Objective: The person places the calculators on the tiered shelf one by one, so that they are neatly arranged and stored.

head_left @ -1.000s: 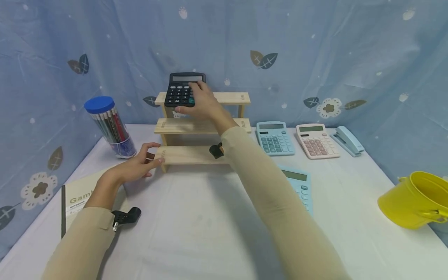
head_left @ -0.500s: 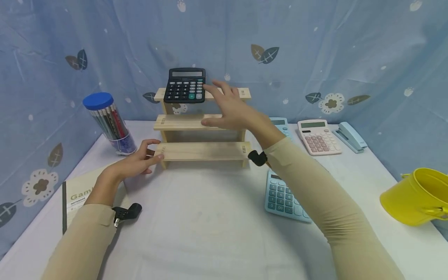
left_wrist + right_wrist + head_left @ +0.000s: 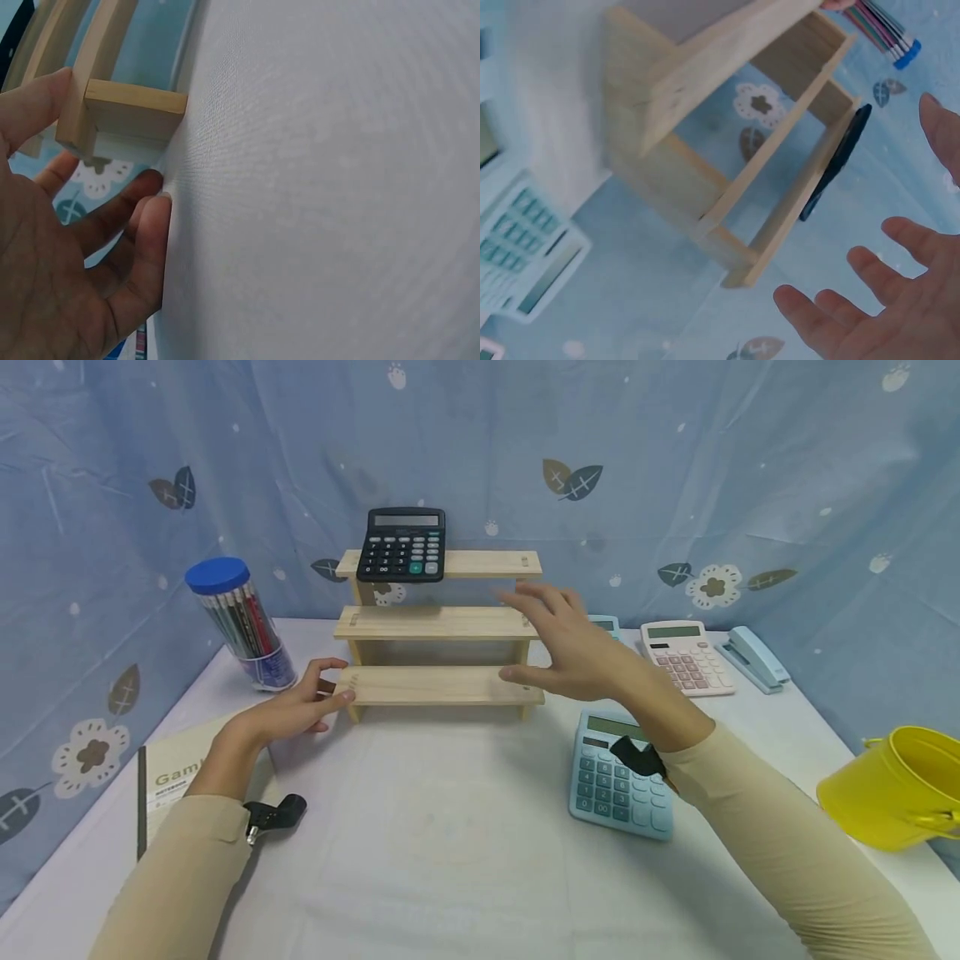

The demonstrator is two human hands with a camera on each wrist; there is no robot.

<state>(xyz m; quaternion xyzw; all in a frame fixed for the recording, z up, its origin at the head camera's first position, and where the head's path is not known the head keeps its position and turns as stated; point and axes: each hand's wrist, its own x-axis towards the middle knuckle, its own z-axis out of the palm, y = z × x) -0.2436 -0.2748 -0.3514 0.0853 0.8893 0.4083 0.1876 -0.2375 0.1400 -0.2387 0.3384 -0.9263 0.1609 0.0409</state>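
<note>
Hands at a three-tier wooden shelf [image 3: 438, 623] on a white desk [image 3: 450, 835].

Left hand [image 3: 288, 714] rests on the desk, fingers loosely curled, thumb and fingertips touching the left end of the shelf's bottom tier. Right hand [image 3: 577, 647] hovers open, fingers spread, holding nothing, just in front of the shelf's right end. A black calculator [image 3: 402, 544] sits on the left part of the top tier. A blue calculator [image 3: 622, 777] lies on the desk below the right wrist. Farther right: a pink calculator [image 3: 681, 657], a blue stapler [image 3: 756, 657], a yellow bucket [image 3: 892, 787]. Left: a jar of pencils [image 3: 240, 622] and a notebook [image 3: 180, 777].
</note>
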